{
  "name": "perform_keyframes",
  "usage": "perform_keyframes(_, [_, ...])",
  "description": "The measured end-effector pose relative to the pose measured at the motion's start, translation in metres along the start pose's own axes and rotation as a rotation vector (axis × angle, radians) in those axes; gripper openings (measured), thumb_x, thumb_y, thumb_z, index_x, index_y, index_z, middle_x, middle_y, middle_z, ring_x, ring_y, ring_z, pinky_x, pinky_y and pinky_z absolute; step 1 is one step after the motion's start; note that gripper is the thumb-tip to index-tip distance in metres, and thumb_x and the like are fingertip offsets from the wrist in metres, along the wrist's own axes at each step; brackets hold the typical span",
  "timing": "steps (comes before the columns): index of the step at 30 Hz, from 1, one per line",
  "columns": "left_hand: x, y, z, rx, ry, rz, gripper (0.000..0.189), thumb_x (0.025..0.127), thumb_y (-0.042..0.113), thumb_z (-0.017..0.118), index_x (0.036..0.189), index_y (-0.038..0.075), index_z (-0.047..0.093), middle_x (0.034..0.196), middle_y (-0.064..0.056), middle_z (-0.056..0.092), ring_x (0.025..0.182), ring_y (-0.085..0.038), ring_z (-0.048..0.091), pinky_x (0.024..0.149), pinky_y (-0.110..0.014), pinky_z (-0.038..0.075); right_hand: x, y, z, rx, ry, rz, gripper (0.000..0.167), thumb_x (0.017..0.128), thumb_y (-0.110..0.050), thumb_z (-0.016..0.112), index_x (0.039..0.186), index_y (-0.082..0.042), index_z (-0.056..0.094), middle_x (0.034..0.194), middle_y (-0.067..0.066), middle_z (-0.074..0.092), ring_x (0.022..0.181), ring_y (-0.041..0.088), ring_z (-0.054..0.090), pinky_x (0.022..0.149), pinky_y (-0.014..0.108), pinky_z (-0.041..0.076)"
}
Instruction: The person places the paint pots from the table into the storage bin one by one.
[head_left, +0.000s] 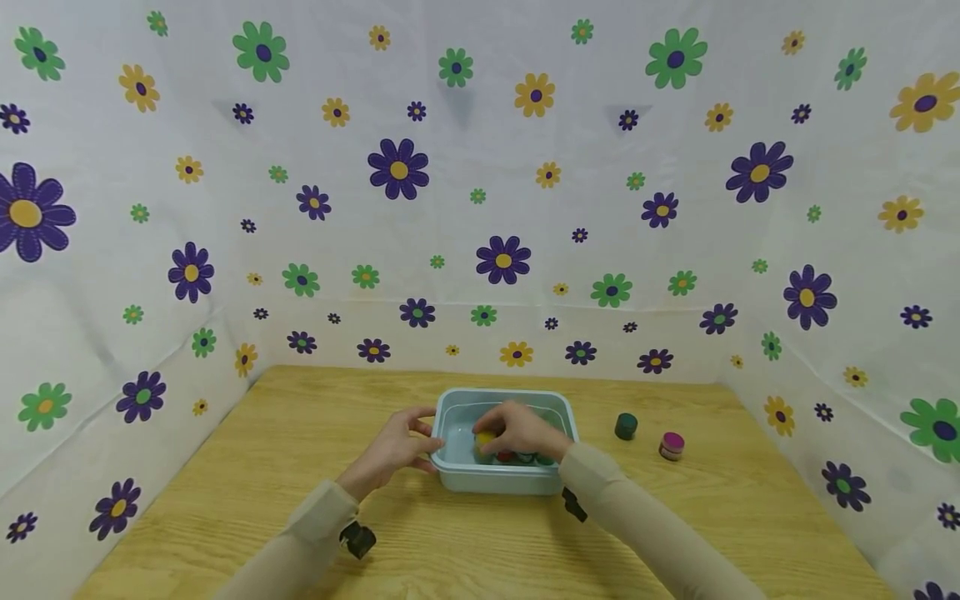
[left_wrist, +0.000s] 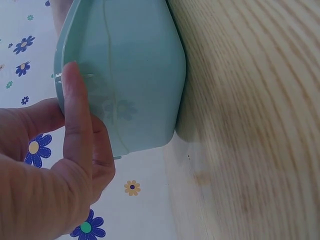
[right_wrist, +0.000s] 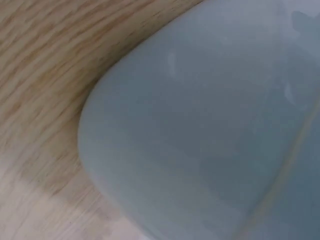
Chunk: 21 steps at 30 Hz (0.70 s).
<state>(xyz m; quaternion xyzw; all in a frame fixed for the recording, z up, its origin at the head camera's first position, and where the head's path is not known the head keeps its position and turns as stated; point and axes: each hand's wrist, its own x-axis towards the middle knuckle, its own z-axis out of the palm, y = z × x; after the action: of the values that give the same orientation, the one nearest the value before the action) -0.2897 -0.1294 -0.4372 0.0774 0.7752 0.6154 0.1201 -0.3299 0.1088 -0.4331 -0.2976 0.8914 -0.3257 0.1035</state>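
A light blue plastic tub (head_left: 495, 480) stands on the wooden table. My left hand (head_left: 392, 446) grips its left rim, and the left wrist view shows the fingers at the edge of the tub wall (left_wrist: 145, 75). Inside the tub, my right hand (head_left: 521, 429) pinches a small yellow jar (head_left: 485, 439) between thumb and fingers. A red jar (head_left: 506, 457) and several dark green jars (head_left: 545, 458) lie beside it, partly hidden by the hand and front wall. In the right wrist view only the outer tub wall (right_wrist: 185, 125) and tabletop show, not the hand.
To the right of the tub, a dark green jar (head_left: 626, 427) and a magenta-lidded jar (head_left: 672, 446) stand on the table (head_left: 480, 550). A white cloth (head_left: 480, 225) with printed flowers hangs behind and along both sides.
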Motion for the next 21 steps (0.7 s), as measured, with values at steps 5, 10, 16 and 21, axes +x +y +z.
perform_keyframes(5, [0.0009, -0.0004, 0.0002, -0.003, -0.003, -0.002, 0.060, 0.087, -0.004, 0.068, 0.143, 0.000, 0.045, 0.103, -0.017, 0.050, 0.078, -0.025, 0.064, 0.062, -0.039, 0.063, 0.0016, 0.0007, 0.0023, -0.035, 0.009, -0.022, 0.029, 0.082, -0.010, 0.079, 0.110, -0.002, 0.074, 0.088, 0.002, 0.068, 0.074, 0.010, 0.050, 0.063, 0.020, 0.044])
perform_keyframes(10, [0.0025, 0.0000, 0.0005, -0.002, -0.008, 0.000, 0.061, 0.087, -0.003, 0.068, 0.143, 0.001, 0.045, 0.103, -0.017, 0.050, 0.077, -0.025, 0.064, 0.062, -0.038, 0.063, 0.0029, 0.0018, 0.0056, -0.059, 0.032, -0.024, 0.029, 0.080, -0.009, 0.080, 0.108, -0.002, 0.075, 0.075, 0.001, 0.061, 0.067, 0.010, 0.045, 0.057, 0.018, 0.037])
perform_keyframes(16, [0.0033, -0.0012, 0.0009, 0.000, -0.006, 0.000, 0.060, 0.087, -0.003, 0.069, 0.143, 0.002, 0.045, 0.103, -0.017, 0.051, 0.078, -0.025, 0.064, 0.063, -0.040, 0.063, 0.0011, 0.0024, 0.0079, -0.090, 0.037, -0.046, 0.028, 0.080, -0.008, 0.080, 0.107, -0.001, 0.075, 0.083, 0.007, 0.062, 0.075, 0.015, 0.049, 0.064, 0.020, 0.040])
perform_keyframes(21, [0.0033, -0.0025, 0.0013, 0.001, -0.001, 0.007, 0.059, 0.087, -0.003, 0.069, 0.142, 0.002, 0.047, 0.103, -0.018, 0.052, 0.078, -0.025, 0.065, 0.064, -0.042, 0.063, -0.0007, 0.0025, 0.0091, -0.093, 0.037, -0.093, 0.029, 0.080, -0.006, 0.080, 0.108, 0.001, 0.074, 0.083, 0.012, 0.063, 0.074, 0.017, 0.049, 0.063, 0.019, 0.040])
